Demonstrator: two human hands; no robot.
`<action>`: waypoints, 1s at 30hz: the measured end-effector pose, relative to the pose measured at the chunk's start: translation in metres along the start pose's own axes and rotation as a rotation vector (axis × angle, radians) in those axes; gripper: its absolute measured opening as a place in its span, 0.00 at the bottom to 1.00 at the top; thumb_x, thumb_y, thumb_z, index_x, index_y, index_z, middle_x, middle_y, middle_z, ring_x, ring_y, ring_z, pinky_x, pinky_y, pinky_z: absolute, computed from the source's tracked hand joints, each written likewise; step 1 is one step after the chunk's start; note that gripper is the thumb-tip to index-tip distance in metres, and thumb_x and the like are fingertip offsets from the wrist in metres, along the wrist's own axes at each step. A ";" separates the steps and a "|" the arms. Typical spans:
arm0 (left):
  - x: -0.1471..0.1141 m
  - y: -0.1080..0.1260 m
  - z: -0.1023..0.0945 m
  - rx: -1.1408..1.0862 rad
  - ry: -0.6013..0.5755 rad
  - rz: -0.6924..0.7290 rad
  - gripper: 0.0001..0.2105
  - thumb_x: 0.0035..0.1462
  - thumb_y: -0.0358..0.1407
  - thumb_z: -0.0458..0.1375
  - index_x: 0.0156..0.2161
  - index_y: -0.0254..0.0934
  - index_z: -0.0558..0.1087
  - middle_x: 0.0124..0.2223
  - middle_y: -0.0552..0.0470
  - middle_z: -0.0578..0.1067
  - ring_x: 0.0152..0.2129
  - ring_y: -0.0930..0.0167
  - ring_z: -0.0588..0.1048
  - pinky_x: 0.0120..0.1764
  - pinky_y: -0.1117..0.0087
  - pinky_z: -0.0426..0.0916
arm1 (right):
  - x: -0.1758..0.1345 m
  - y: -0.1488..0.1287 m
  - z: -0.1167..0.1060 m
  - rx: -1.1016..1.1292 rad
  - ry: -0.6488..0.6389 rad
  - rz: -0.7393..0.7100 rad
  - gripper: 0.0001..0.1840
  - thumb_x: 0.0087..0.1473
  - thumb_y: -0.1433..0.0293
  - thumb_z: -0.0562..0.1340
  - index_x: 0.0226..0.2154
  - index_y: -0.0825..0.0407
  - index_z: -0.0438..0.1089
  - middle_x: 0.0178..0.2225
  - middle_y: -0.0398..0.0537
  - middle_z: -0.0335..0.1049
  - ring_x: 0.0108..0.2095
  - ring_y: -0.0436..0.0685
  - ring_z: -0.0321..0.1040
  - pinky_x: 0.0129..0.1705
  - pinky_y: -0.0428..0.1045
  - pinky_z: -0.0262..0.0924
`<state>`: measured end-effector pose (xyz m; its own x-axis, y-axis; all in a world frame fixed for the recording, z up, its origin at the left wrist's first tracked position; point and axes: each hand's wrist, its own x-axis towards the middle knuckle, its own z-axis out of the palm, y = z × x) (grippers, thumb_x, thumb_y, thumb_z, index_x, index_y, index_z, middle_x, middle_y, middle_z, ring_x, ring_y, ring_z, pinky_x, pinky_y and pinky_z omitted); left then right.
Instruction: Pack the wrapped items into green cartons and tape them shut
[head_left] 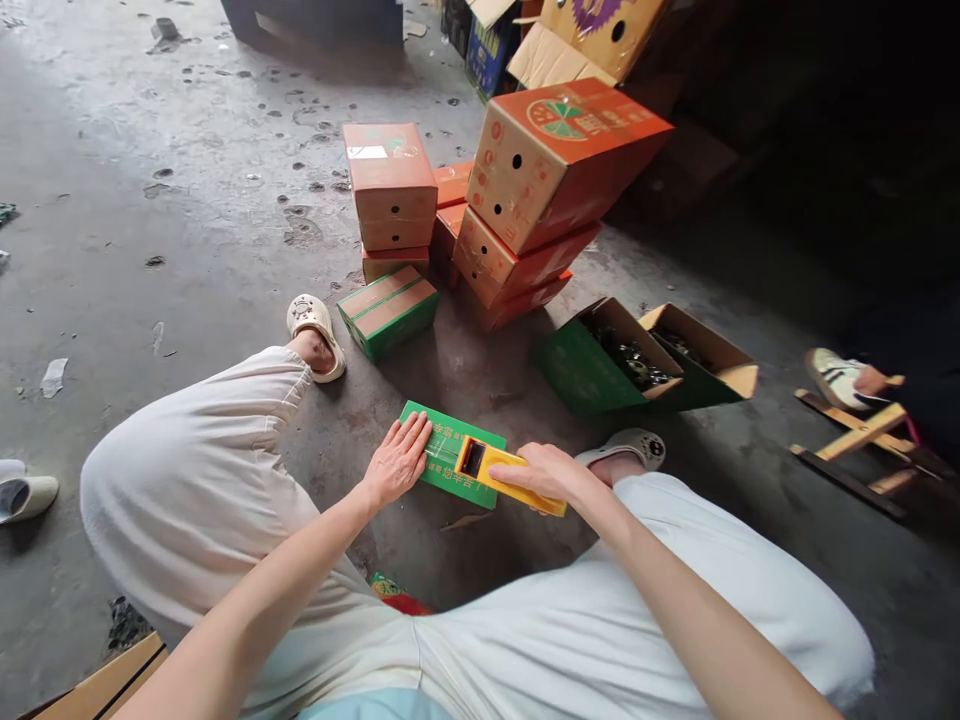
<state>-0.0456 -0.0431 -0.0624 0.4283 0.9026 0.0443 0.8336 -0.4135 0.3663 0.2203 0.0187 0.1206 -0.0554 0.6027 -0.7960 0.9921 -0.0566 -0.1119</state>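
A green box (455, 490) with gold lettering lies on the floor between my legs. My left hand (397, 460) rests flat on its left end, fingers stretched out. In my right hand (546, 472) is a yellow hand-held tool (510, 475) with a dark rectangular opening at its head; I cannot tell its exact kind. My fingers are wrapped round its handle, and its head sits over the right part of the box top. The underside of the tool is hidden.
Ahead stand stacked orange cartons (517, 180) and a closed green box (390, 310). Open green boxes (607, 360) with shiny contents lean to the right. Farther right are a wooden stool frame (862, 440) and another person's shoe (836, 378). A white cup-like object (30, 497) lies left.
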 end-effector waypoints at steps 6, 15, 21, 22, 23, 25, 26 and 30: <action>-0.003 0.033 0.002 0.018 -0.029 0.156 0.38 0.69 0.47 0.50 0.76 0.33 0.45 0.77 0.40 0.44 0.74 0.57 0.42 0.73 0.52 0.40 | 0.015 0.002 0.015 0.103 -0.060 0.080 0.28 0.58 0.46 0.59 0.36 0.54 0.80 0.28 0.55 0.80 0.27 0.59 0.78 0.29 0.47 0.61; -0.001 0.043 0.022 0.095 -0.084 0.265 0.44 0.67 0.50 0.56 0.76 0.27 0.43 0.77 0.35 0.45 0.74 0.55 0.43 0.72 0.53 0.45 | 0.004 0.027 0.010 0.178 -0.115 0.022 0.31 0.52 0.41 0.64 0.31 0.53 0.80 0.28 0.54 0.80 0.32 0.61 0.79 0.29 0.47 0.62; -0.002 0.043 0.019 0.083 -0.084 0.250 0.47 0.64 0.50 0.61 0.76 0.28 0.44 0.76 0.34 0.47 0.74 0.54 0.45 0.72 0.51 0.47 | 0.005 0.041 0.002 0.095 -0.182 0.123 0.29 0.53 0.44 0.64 0.27 0.54 0.77 0.26 0.57 0.78 0.27 0.61 0.76 0.27 0.49 0.62; -0.001 0.045 0.017 0.083 -0.083 0.240 0.47 0.63 0.50 0.61 0.76 0.28 0.44 0.76 0.34 0.46 0.74 0.54 0.45 0.72 0.51 0.47 | 0.006 0.038 0.002 0.106 -0.186 0.133 0.28 0.55 0.45 0.62 0.26 0.54 0.77 0.25 0.57 0.78 0.26 0.60 0.76 0.28 0.49 0.62; 0.000 0.048 0.017 0.083 -0.084 0.233 0.48 0.63 0.50 0.62 0.76 0.29 0.44 0.76 0.34 0.46 0.74 0.54 0.44 0.72 0.51 0.47 | 0.006 0.034 0.001 0.113 -0.181 0.138 0.27 0.57 0.47 0.61 0.26 0.54 0.77 0.25 0.56 0.77 0.26 0.60 0.76 0.28 0.49 0.62; 0.002 0.055 0.017 0.078 -0.095 0.261 0.46 0.64 0.49 0.61 0.76 0.30 0.45 0.76 0.35 0.45 0.74 0.54 0.44 0.72 0.51 0.46 | 0.006 0.026 0.000 0.109 -0.173 0.144 0.26 0.58 0.50 0.60 0.25 0.54 0.77 0.24 0.56 0.77 0.27 0.60 0.76 0.29 0.49 0.62; 0.004 0.058 0.018 0.073 -0.103 0.289 0.45 0.64 0.49 0.60 0.76 0.31 0.45 0.77 0.37 0.45 0.74 0.55 0.44 0.72 0.52 0.46 | 0.006 0.023 0.000 0.102 -0.166 0.145 0.26 0.59 0.51 0.60 0.25 0.54 0.77 0.23 0.57 0.76 0.27 0.60 0.76 0.29 0.49 0.62; 0.007 0.067 0.026 0.056 -0.113 0.353 0.41 0.68 0.48 0.57 0.76 0.32 0.46 0.77 0.41 0.47 0.74 0.60 0.47 0.73 0.56 0.45 | 0.003 0.022 0.003 0.093 -0.150 0.154 0.25 0.58 0.50 0.61 0.28 0.54 0.78 0.24 0.56 0.77 0.29 0.61 0.77 0.30 0.49 0.63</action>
<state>0.0227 -0.0676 -0.0620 0.7258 0.6857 0.0545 0.6443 -0.7054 0.2953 0.2418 0.0164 0.1140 0.0728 0.4567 -0.8866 0.9759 -0.2159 -0.0310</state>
